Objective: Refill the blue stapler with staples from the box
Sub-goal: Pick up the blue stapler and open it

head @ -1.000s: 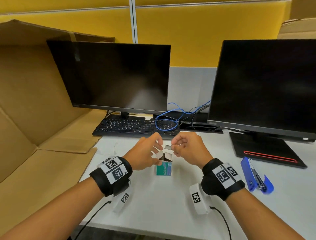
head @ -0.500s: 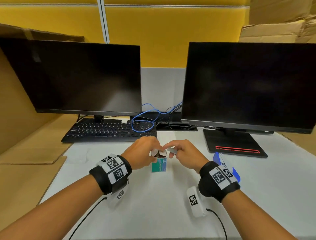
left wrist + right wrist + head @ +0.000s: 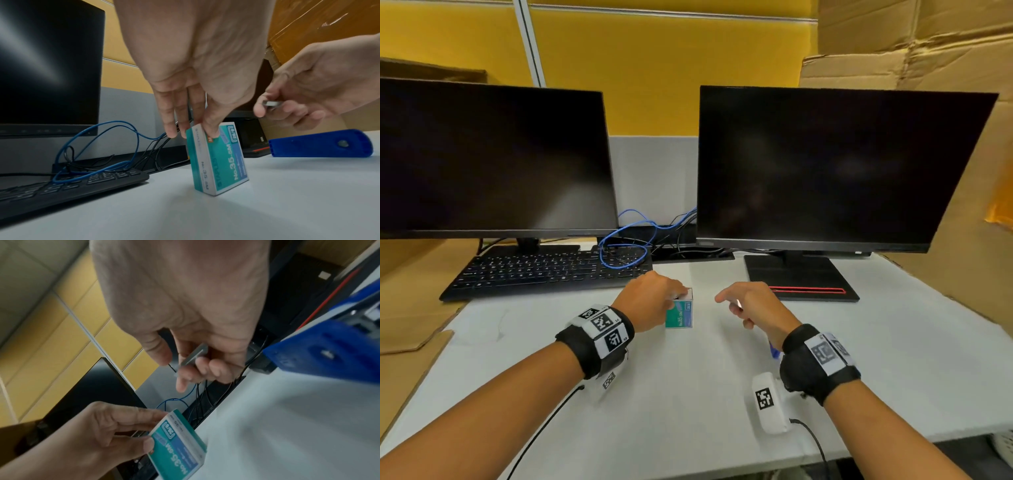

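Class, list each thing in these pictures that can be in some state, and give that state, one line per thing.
staple box: upright on the desk, top held by the left hand.
staple strip: out of the box, pinched in the right hand.
blue stapler: on the desk, untouched, seemingly open.
left monitor: dark.
right monitor: dark.

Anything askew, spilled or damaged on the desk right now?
Nothing stands out. The teal cardboard staple box stands upright on the white desk, steadied by the left hand. The right hand pinches a metal staple strip; none spilled. The blue plastic stapler lies nearby.
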